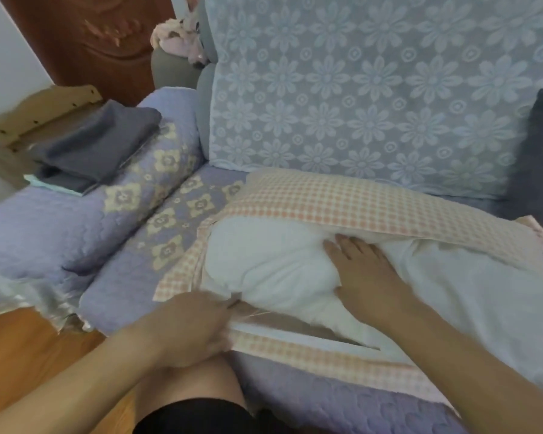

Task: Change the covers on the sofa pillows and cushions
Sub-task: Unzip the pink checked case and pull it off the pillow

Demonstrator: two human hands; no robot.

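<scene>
Right hand (361, 270) lies flat, fingers spread, pressing the pillow (273, 261), arm reaching in from lower right. The white pillow sits on the sofa seat (123, 283), partly inside the checked cover (342, 195), w/ the cover's open edge toward the person. Left hand (192, 327) pinches the cover's near edge at the opening, fingers curled. Folded grey cloth (98, 148) rests on the armrest, well apart.
</scene>
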